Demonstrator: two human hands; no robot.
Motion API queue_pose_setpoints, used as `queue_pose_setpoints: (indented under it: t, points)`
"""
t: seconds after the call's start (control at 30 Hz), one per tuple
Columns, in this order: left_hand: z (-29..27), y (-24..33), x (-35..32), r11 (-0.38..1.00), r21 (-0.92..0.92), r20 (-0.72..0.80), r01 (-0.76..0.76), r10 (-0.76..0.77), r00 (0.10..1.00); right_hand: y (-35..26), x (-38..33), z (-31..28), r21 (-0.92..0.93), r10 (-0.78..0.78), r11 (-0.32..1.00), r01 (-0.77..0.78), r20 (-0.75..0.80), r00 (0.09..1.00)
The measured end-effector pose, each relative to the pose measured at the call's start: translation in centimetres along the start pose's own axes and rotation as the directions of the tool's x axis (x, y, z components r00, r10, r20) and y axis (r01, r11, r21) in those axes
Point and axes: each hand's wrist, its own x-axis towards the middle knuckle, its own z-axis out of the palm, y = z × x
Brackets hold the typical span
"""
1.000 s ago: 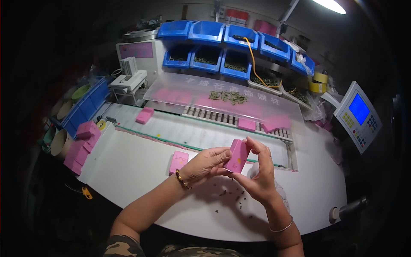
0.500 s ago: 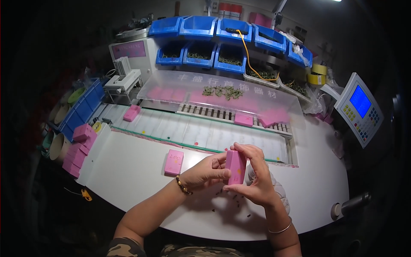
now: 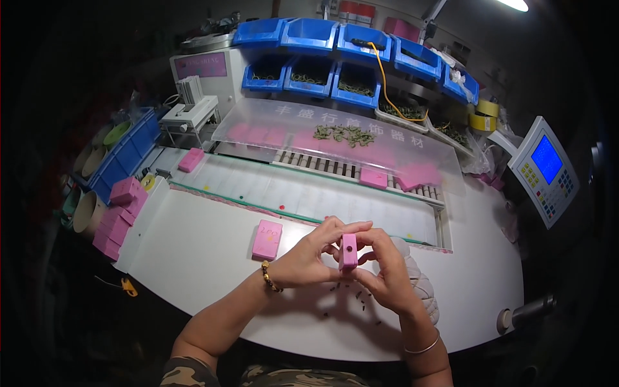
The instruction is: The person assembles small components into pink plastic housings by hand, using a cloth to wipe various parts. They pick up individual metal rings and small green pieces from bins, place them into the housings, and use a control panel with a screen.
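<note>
A pink rubber mould (image 3: 348, 252) is held up over the near middle of the table, its narrow end with a small dark round hole turned toward me. My left hand (image 3: 313, 255) grips it from the left, a beaded bracelet on the wrist. From the right, my right hand (image 3: 385, 267) closes on the same mould with thumb and fingers. Several small dark bits (image 3: 359, 295) lie scattered on the white tabletop below. Left of my hands, a second pink mould (image 3: 267, 239) with marks on its face rests flat on the table.
Beyond my hands runs a conveyor belt (image 3: 258, 193), a pink mould (image 3: 191, 159) on its left part. A clear cover (image 3: 258, 116) bears green pieces (image 3: 345, 135). Blue bins (image 3: 309, 33) line the back. A keypad screen (image 3: 543, 169) stands right, stacked pink moulds (image 3: 115, 226) left.
The mould in my hands has been turned, so its narrow holed end now shows instead of its broad side. The belt's coloured dots and the mould on the belt have shifted left.
</note>
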Motion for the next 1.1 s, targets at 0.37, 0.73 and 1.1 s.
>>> queue_pose_setpoints:
  t: [0.37, 0.73, 1.1]
  points:
    - [0.8, -0.6, 0.0, 0.925, -0.381, -0.243, -0.003, -0.097, 0.965, 2.0, -0.6, -1.1, 0.666, 0.399, 0.678, -0.311, 0.022, 0.917]
    - [2.2, -0.8, 0.7, 0.619, -0.770, -0.397, -0.151, -0.280, 0.874, 1.5, -0.6, 1.1, 0.429, 0.236, 0.894, -0.130, -0.203, 0.950]
    - [1.0, -1.7, 0.0, 0.594, -0.804, -0.392, -0.020, -0.506, 0.768, -1.2, -0.7, 2.9, -0.028, -0.039, 0.999, 0.036, -0.136, 0.990]
